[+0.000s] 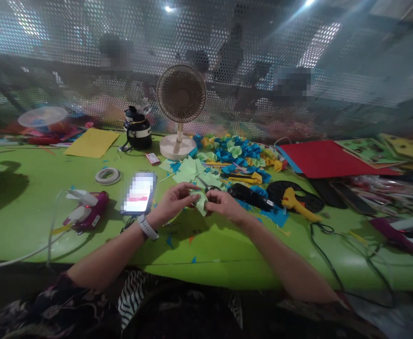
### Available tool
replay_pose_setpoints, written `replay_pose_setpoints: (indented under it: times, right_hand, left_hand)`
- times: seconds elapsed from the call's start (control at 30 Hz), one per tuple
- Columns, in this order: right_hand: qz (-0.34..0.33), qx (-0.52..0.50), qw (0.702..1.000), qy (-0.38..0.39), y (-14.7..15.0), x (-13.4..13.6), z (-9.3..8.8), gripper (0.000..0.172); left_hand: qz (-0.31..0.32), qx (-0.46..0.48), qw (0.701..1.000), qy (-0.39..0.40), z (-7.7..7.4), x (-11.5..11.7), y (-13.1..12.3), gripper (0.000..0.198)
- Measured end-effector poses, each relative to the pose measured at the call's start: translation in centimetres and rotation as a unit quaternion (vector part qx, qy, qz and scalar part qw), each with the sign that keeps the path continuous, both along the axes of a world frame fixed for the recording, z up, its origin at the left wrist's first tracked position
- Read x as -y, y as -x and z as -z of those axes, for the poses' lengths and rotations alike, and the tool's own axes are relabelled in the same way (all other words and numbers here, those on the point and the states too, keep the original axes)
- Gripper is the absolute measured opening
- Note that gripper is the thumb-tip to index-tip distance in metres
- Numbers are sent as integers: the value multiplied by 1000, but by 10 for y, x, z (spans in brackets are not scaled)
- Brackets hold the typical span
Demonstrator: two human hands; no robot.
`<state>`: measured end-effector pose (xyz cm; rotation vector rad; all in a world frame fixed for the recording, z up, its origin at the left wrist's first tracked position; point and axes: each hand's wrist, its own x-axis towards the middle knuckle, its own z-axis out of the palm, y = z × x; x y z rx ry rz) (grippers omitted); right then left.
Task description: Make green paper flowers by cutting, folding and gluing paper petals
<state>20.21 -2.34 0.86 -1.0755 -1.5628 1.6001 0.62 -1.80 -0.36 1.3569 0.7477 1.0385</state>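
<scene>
My left hand (174, 202) and my right hand (224, 205) meet over the green table (33, 197), both pinching a small folded piece of light green paper (201, 202). The fingers of each hand are closed on it. A white watch sits on my left wrist. Just behind the hands lie more light green paper pieces (192, 172) and a pair of scissors (204, 183). A lit phone (140, 193) lies to the left of my left hand.
A small fan (181, 110) stands at the back beside a dark flask (137, 128). Blue, green and yellow paper flowers (239, 150), a yellow glue gun (296, 203), a tape roll (108, 175), red card (319, 157), yellow paper (91, 142) and cables (333, 263) lie about.
</scene>
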Motion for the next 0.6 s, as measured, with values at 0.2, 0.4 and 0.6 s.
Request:
replay_pose_setpoints:
  times: [0.2, 0.4, 0.6]
  right_hand:
    - [16, -55, 995, 79, -2, -2, 4, 26]
    - [7, -51, 995, 91, 1, 2, 6, 21]
    - [-25, -31, 998, 56, 0, 2, 3, 17]
  left_hand:
    - [51, -6, 999, 6, -5, 5, 3, 33]
    - [66, -35, 997, -24, -3, 7, 4, 41]
    - [75, -35, 996, -13, 1, 4, 2, 44]
